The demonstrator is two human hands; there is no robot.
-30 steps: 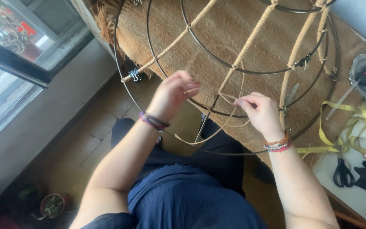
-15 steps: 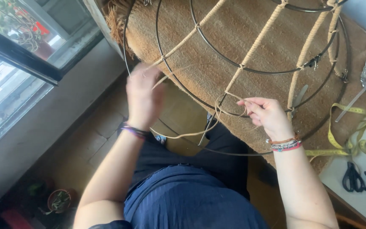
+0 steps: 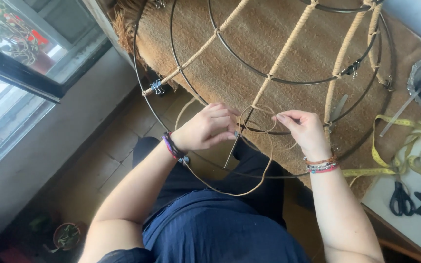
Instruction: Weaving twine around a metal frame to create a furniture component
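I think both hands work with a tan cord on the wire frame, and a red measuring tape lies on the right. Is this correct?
Not quite: the measuring tape is yellow, not red, as the head view shows. The rest holds: left hand and right hand work the tan cord on the wire frame.

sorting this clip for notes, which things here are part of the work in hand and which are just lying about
In use:
left hand
right hand
tan cord
wire frame
binder clip

Lying about:
yellow tape measure
black scissors
woven mat
potted plant
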